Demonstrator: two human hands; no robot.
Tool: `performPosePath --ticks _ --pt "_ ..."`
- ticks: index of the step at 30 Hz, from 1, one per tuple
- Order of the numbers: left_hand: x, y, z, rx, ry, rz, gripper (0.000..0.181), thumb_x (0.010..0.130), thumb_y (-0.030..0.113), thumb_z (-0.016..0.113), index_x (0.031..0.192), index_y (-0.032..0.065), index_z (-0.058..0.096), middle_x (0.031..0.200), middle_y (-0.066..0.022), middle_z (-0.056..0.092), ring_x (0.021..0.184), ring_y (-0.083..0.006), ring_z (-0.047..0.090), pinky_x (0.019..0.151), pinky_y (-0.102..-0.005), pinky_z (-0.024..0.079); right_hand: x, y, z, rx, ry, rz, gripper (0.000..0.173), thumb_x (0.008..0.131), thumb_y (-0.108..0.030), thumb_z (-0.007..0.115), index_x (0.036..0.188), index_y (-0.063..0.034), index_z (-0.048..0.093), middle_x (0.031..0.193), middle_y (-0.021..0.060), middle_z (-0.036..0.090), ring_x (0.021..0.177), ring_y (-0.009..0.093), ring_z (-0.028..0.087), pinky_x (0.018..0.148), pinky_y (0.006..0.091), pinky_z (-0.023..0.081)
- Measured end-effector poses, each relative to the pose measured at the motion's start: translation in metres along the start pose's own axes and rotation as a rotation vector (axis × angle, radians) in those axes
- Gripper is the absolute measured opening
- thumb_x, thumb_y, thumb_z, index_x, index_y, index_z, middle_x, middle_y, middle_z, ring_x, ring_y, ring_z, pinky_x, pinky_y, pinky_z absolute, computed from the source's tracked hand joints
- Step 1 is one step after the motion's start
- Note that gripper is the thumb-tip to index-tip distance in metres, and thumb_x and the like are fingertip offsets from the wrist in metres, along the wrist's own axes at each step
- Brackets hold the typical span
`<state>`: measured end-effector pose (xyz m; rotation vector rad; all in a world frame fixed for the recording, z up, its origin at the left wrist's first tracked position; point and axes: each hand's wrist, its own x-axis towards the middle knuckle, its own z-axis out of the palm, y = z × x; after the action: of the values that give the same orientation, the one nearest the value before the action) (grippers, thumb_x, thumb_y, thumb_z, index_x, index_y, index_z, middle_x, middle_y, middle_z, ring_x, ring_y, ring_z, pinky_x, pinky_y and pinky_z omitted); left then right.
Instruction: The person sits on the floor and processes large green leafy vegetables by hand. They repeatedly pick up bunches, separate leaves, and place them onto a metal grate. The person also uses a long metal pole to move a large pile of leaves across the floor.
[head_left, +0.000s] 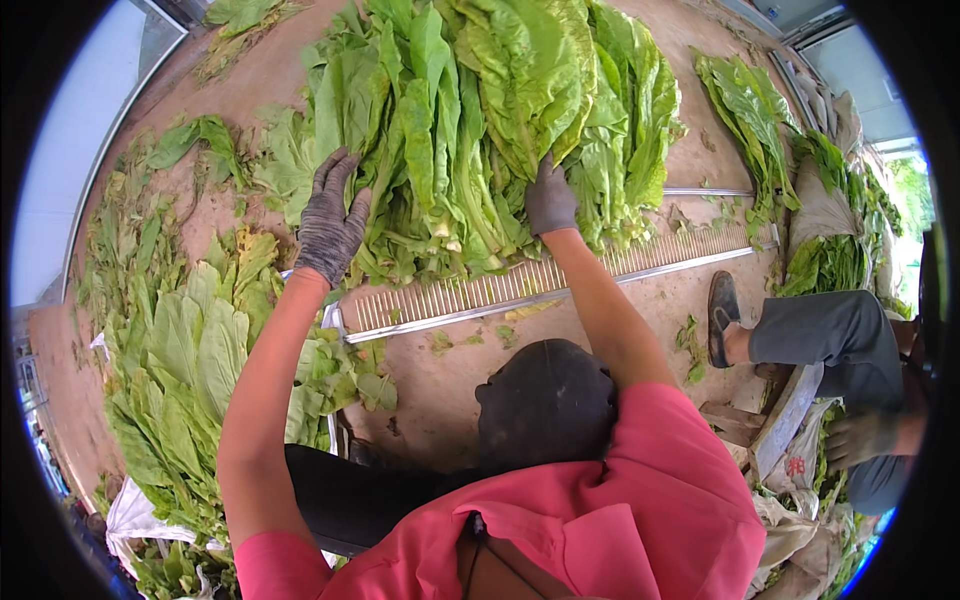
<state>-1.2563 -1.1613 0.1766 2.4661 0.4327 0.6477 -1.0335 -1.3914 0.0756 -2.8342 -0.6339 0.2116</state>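
A thick layer of large green leaves (442, 142), stalk ends towards me, lies over a long metal rack with a row of thin upright pins (480, 289). My left hand (334, 210), in a grey knit glove, rests spread against the left edge of the layer, its fingers apart. My right hand (551, 196), in a dark grey glove, is at the stalk end of a broad yellow-green leaf (525, 82) on top; its fingertips are partly hidden by the leaf, so its grip is not plain. A second metal bar (705, 193) shows beyond the leaves on the right.
A big leaf heap (180, 360) stands at my left, with a white sack (139, 517) below it. More leaves (750, 120) lie at the right by sacks (821, 206). A seated co-worker's leg (817, 330) and gloved hand (862, 441) are at the right edge.
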Motion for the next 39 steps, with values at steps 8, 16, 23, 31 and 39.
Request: performPosePath --ticks 8,16,23,31,39 --pt "-0.020 0.149 -0.072 -0.367 -0.358 0.102 0.051 0.087 0.031 0.058 0.128 0.0035 0.043 0.122 -0.0170 0.052 0.110 -0.0302 0.054 0.094 -0.0390 0.043 -0.055 0.020 -0.103 0.093 -0.015 0.004 0.074 0.078 -0.046 0.061 0.137 -0.0092 0.037 0.138 0.0184 0.040 0.118 0.035 0.049 0.094 0.0390 0.044" --pt "-0.102 0.246 -0.169 0.063 -0.536 0.540 0.037 0.082 0.020 0.051 0.116 0.0062 0.054 0.117 -0.0143 0.055 0.107 -0.0296 0.054 0.095 -0.0456 0.042 -0.055 0.017 -0.127 0.301 0.254 -0.106 0.049 0.081 -0.030 0.061 0.123 -0.0077 0.054 0.125 0.0158 0.054 0.108 0.032 0.056 0.089 0.0381 0.045" --pt "-0.096 0.234 -0.182 0.362 -0.339 0.530 0.036 0.080 0.021 0.057 0.110 -0.0005 0.056 0.113 -0.0191 0.055 0.099 -0.0296 0.057 0.090 -0.0373 0.048 -0.045 -0.058 -0.121 0.342 0.215 -0.523 0.039 0.084 -0.017 0.062 0.121 -0.0048 0.057 0.111 0.0116 0.062 0.092 0.019 0.061 0.079 0.0298 0.048" --pt "-0.131 0.199 -0.207 0.348 -0.253 0.428 0.040 0.082 0.022 0.057 0.115 0.0001 0.054 0.115 -0.0179 0.055 0.103 -0.0302 0.056 0.093 -0.0382 0.045 -0.077 -0.198 -0.134 0.240 0.035 -1.067 0.035 0.082 -0.009 0.061 0.116 -0.0036 0.057 0.119 0.0147 0.058 0.112 0.028 0.055 0.093 0.0337 0.042" --pt "-0.220 0.067 -0.239 0.150 -0.143 -0.145 0.044 0.083 0.023 0.057 0.121 0.0007 0.052 0.118 -0.0167 0.056 0.107 -0.0308 0.054 0.096 -0.0391 0.041 -0.143 -0.292 -0.077 0.268 -0.334 -1.369 0.033 0.082 -0.005 0.061 0.115 -0.0028 0.058 0.114 0.0155 0.059 0.107 0.029 0.057 0.092 0.0346 0.043"
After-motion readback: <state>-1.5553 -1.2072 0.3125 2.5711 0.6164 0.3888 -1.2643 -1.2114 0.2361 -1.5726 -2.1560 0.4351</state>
